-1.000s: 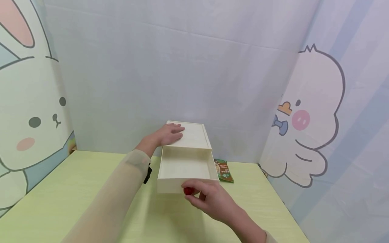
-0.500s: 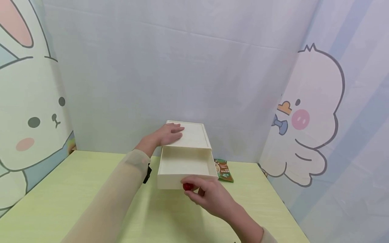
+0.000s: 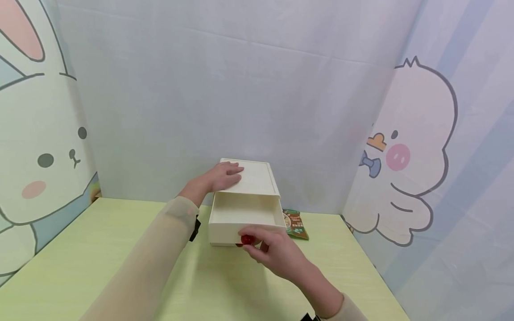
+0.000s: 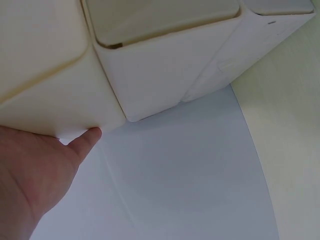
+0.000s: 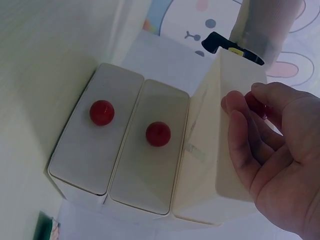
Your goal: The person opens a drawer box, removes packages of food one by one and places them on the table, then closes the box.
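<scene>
A white cabinet (image 3: 257, 178) with several stacked drawers stands at the back of the table. Its top drawer (image 3: 224, 234) is pulled part way out, and its visible inside holds nothing. My right hand (image 3: 281, 253) pinches the round red knob (image 3: 246, 240) on that drawer's front between thumb and fingers. Two lower drawers, each with a red knob (image 5: 158, 134), are pushed in, as the right wrist view shows. My left hand (image 3: 223, 177) rests on the left side of the cabinet's top with fingers extended; the left wrist view shows its thumb (image 4: 86, 142) against the cabinet's edge.
A brown and green packet (image 3: 295, 224) lies on the yellow-green table (image 3: 120, 258) just right of the cabinet. Behind the cabinet hangs a pale curtain (image 3: 225, 89), with printed cartoon animals at both sides.
The top drawer has slid some way back into the cabinet, with my right hand on its knob moving forward along with it. My left hand has stayed in place on the top.
</scene>
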